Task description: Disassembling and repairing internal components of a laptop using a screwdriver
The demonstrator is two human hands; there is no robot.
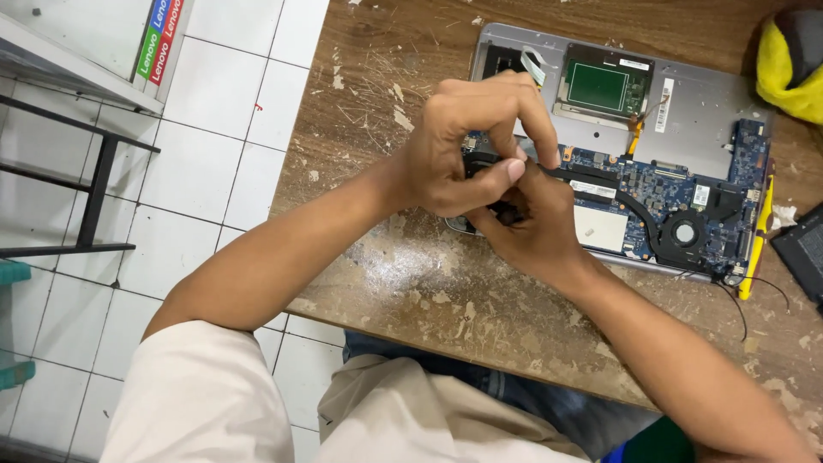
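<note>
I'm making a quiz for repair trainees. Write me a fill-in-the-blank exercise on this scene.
1. Both hands, the left hand and the right hand, pinch a small ____ part above the open laptop.
2. The laptop's bare circuit board is coloured ____.
3. The round fan sits near the laptop's ____ end in the picture.
4. The laptop lies on a worn ____ table.

Missing words: black; blue; right; wooden

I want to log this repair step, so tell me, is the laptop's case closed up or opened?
Opened. The laptop lies on the worn wooden table with its blue circuit board, fan and black heat pipe exposed.
</note>
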